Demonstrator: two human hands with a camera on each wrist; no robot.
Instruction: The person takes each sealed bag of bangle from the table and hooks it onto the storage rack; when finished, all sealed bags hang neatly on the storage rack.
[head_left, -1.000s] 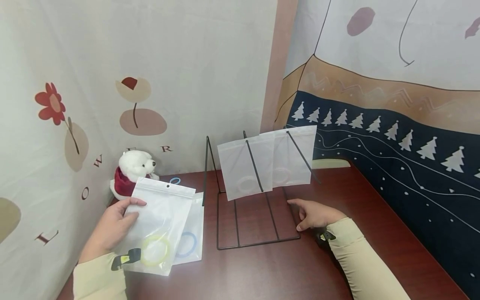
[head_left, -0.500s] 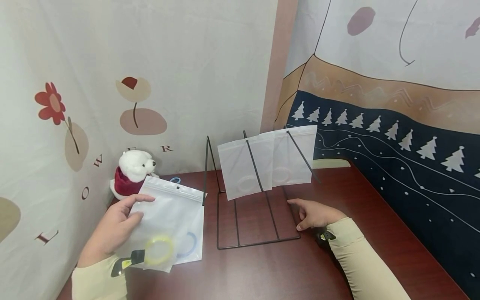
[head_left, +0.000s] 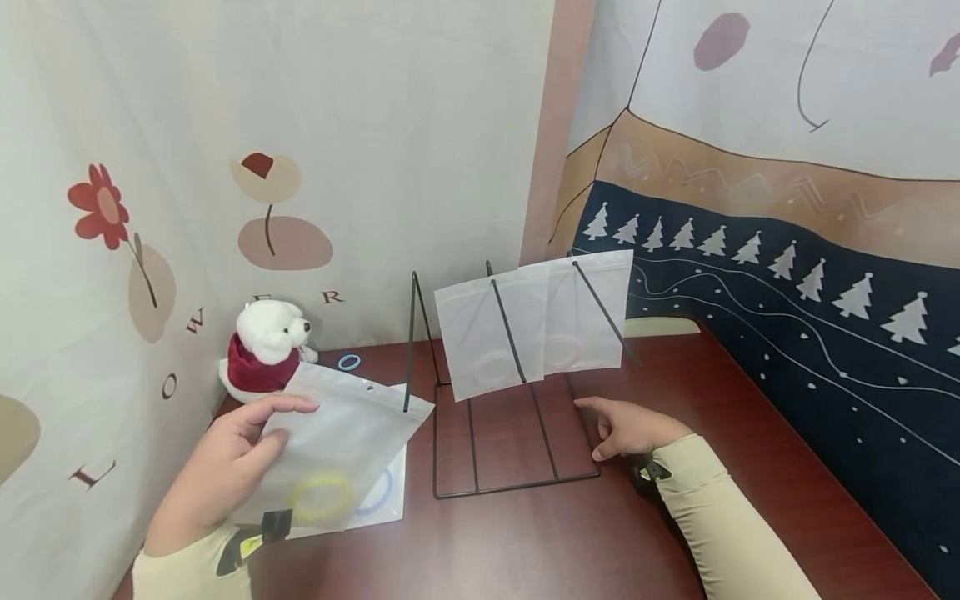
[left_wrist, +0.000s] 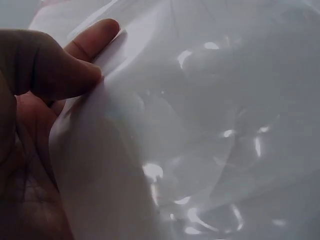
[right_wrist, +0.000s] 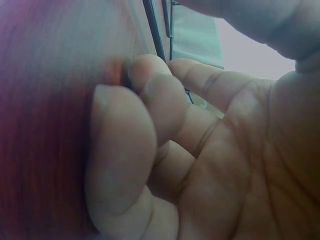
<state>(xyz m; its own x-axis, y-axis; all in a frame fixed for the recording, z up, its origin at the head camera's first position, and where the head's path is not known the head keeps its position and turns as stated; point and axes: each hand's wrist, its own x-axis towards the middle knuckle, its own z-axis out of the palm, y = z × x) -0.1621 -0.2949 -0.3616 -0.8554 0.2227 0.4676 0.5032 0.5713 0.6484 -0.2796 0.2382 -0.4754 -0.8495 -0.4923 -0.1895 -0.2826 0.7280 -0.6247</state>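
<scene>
My left hand (head_left: 225,467) pinches the left edge of a white zip bag (head_left: 352,429) with a yellow ring (head_left: 321,497) showing through it. In the left wrist view, thumb and finger grip the shiny plastic (left_wrist: 215,125). The bag's top right corner overlaps the tip of the left prong (head_left: 410,350) of a black wire display rack (head_left: 517,482); its punched hole lies left of that tip. Two white bags (head_left: 491,333) hang from the other prongs. My right hand (head_left: 637,429) holds the rack's right base wire, index finger and thumb against it, other fingers curled at the table (right_wrist: 45,150).
Under the held bag lies another bag with a blue ring (head_left: 378,490). A white plush bear (head_left: 270,342) in a red outfit and a loose blue ring (head_left: 349,362) sit behind it. Printed curtains (head_left: 420,150) close off the back.
My left hand has turned the bag, and its top corner has swung right and down to the left prong. The right hand has stayed at the rack.
</scene>
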